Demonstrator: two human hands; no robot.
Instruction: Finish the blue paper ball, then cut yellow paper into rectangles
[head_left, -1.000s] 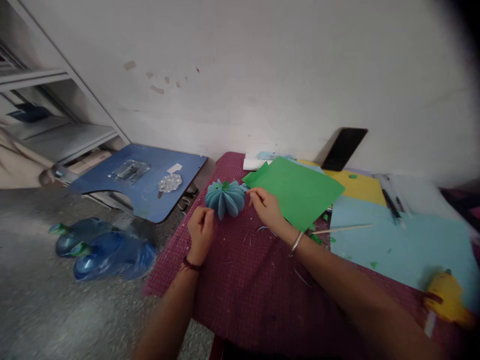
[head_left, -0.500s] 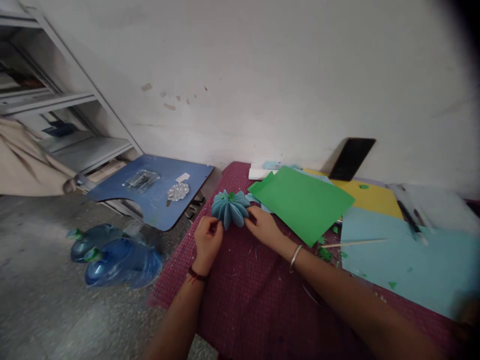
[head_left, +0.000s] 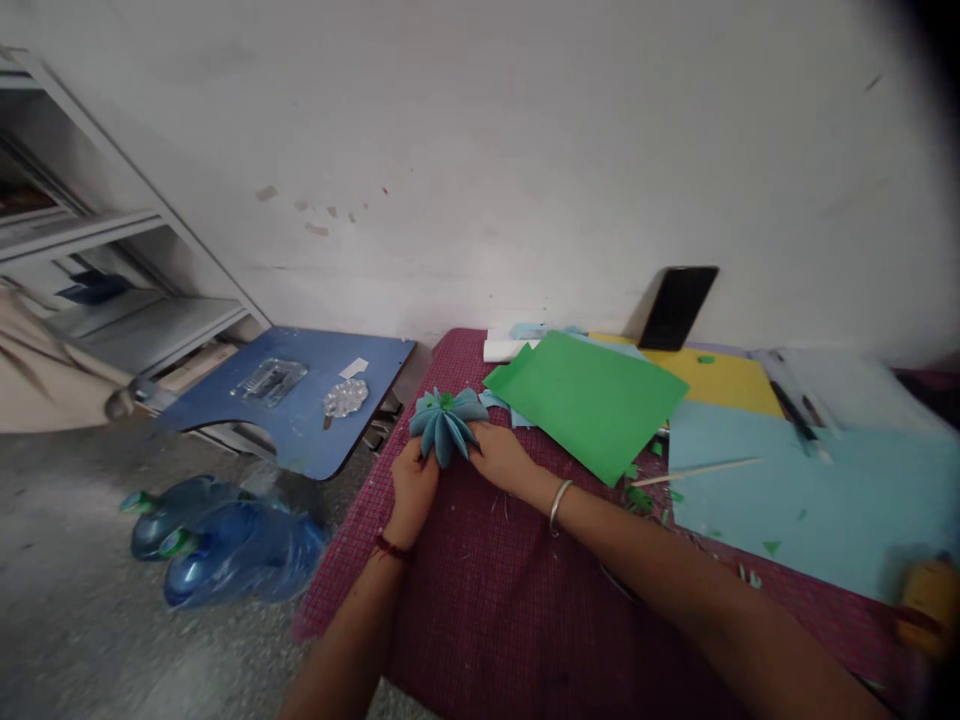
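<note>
Between my two hands is a blue folded-paper flower (head_left: 444, 428) with rounded petals and a small green paper piece (head_left: 447, 401) on its top. My left hand (head_left: 414, 487) grips its lower left edge, fingers closed. From the right, my right hand (head_left: 501, 456) pinches the petals on that side; the fingertips are partly hidden behind the paper. The flower is held over a dark red checked cloth (head_left: 480, 590). Just to the right of it lies a large green paper sheet (head_left: 589, 400).
Light blue paper (head_left: 780, 490), a thin wooden stick (head_left: 697, 471), green scraps and yellow paper (head_left: 720, 385) spread rightward. A black phone (head_left: 678, 307) leans on the wall. A blue board (head_left: 300, 420) stands left, with large water bottles (head_left: 240, 555) on the floor.
The view has shifted slightly to the right. Both hands stay on the paper flower, which now looks a little more tilted, and the right hand has closed in further on its side.
</note>
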